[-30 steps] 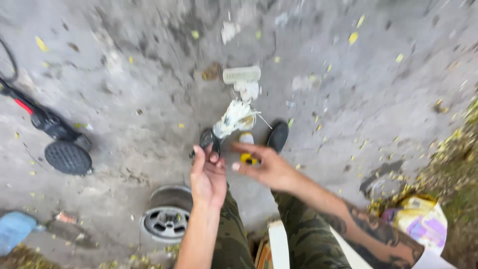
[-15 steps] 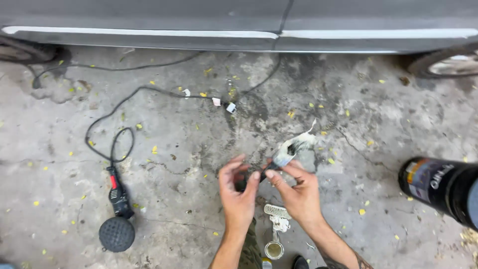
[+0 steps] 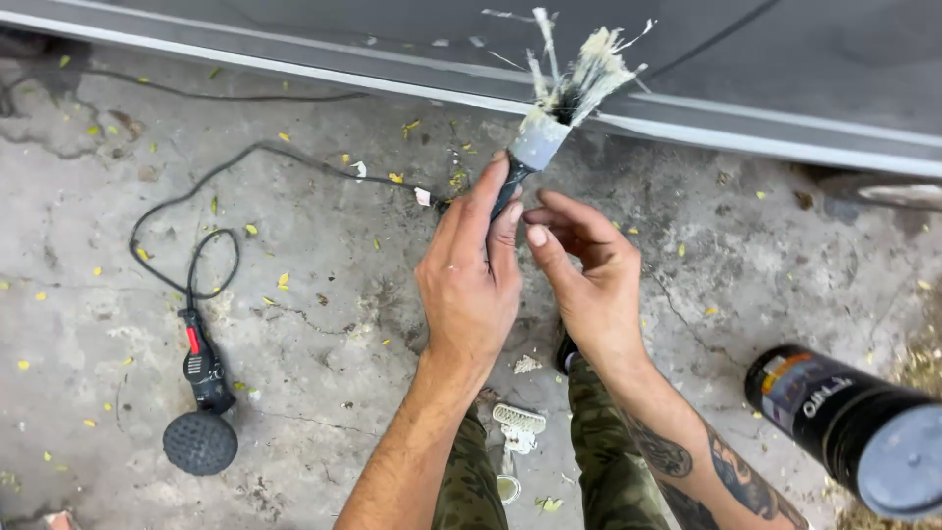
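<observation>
Up in front of the car's sill (image 3: 294, 69), the left hand (image 3: 469, 285) held a worn paintbrush (image 3: 549, 118), fingers curled and pressed around its dark handle. Just beside it, the right hand (image 3: 587, 275) had loosely bent fingers touching the same handle. Below lay a polisher (image 3: 201, 393) with its cord (image 3: 196, 206) on the concrete floor (image 3: 324, 324), and a black can (image 3: 854, 422) stood at right.

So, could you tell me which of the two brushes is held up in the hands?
The stiff, splayed paintbrush, gripped by the left hand; the other brush lies on the ground.
</observation>
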